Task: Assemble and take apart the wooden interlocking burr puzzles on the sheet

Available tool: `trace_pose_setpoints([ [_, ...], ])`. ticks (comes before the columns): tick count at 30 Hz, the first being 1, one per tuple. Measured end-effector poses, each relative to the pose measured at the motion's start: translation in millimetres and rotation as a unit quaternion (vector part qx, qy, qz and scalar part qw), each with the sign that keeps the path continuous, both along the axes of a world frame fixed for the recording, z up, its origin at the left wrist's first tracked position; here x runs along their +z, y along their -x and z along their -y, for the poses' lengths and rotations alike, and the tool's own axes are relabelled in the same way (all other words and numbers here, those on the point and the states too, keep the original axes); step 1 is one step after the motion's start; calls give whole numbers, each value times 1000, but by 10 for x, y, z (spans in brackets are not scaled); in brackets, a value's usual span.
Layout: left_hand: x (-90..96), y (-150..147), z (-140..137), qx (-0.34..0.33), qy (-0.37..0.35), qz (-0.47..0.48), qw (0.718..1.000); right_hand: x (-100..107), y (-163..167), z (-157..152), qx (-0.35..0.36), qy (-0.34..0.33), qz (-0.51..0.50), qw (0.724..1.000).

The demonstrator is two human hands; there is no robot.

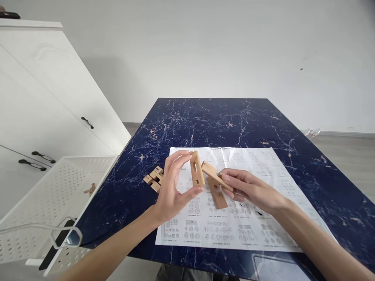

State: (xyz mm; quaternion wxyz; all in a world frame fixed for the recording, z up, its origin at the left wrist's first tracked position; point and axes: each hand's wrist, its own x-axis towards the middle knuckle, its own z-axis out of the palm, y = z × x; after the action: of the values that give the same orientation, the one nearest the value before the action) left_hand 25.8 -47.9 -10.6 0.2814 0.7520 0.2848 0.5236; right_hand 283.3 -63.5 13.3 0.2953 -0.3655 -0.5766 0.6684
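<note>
Left hand (pixel 172 189): fingers above and thumb below, clamped on the ends of a slotted wooden piece (pixel 197 175) marked 2, held tilted over the printed sheet (pixel 263 160). Right hand (pixel 249 188): fingers pinched on a wooden bar (pixel 213 172), its far end close beside the slotted piece. Step in hand looks like handling the two pieces side by side; next move would seem to call for a steady left grip while the bar is turned against the slot. Notched piece (pixel 220 200) below the bar; whether held or resting on paper, cannot tell. Small blocks (pixel 158 170), one marked 3, on the blue surface (pixel 205 121), partly behind the left hand. Bar's near end lost under right fingers. Sheet's print too small to read; forearms cut off at frame edge.
</note>
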Motion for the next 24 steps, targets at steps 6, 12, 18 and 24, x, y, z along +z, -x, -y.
trace_pose_setpoints([
  [6,2,-30,-5,-39,23,-13,999,-26,69,37,36,32,-47,998],
  [12,27,-10,-26,-102,100,-7,990,-58,9,1,50,24,-66,996],
  [18,94,-15,-37,-169,158,37,972,-147,-22,-40,68,16,-110,991],
  [24,136,6,-41,-199,180,44,962,-130,-7,-18,73,4,-116,991],
])
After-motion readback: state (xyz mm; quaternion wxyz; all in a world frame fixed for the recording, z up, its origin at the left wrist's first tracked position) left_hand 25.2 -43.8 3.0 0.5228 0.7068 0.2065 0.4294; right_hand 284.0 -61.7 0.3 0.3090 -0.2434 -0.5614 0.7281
